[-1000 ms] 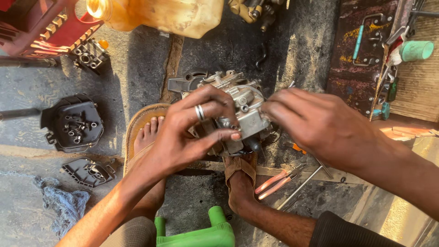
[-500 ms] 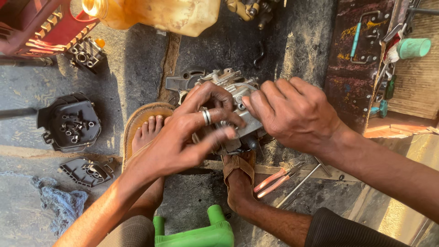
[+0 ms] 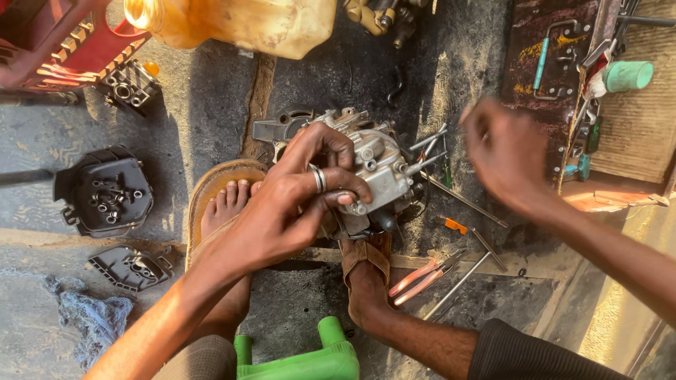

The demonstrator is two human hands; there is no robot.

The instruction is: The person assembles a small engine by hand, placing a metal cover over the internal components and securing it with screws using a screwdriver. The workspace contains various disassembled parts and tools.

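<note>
A grey metal engine casing [image 3: 380, 169] with long studs sticking out sits on the dark floor between my two sandalled feet. My left hand [image 3: 296, 204], with a ring on one finger, grips the casing's near side, thumb and fingers pressed on it. Off to the right of the casing, my right hand [image 3: 503, 158] hovers blurred above the floor and touches nothing I can see. Its fingers look curled, and I cannot tell whether it holds anything.
Orange-handled pliers [image 3: 422, 276] and thin metal rods [image 3: 461, 200] lie right of the casing. A black cover holding bolts [image 3: 105, 190] and another black part [image 3: 130, 266] lie left. A yellow jerrycan [image 3: 246, 21], a red crate [image 3: 49, 42], a tool tray [image 3: 563, 63], a green stool [image 3: 310, 359].
My right hand has lifted off the casing and swung away to the right. My left hand has stayed gripping the casing.
</note>
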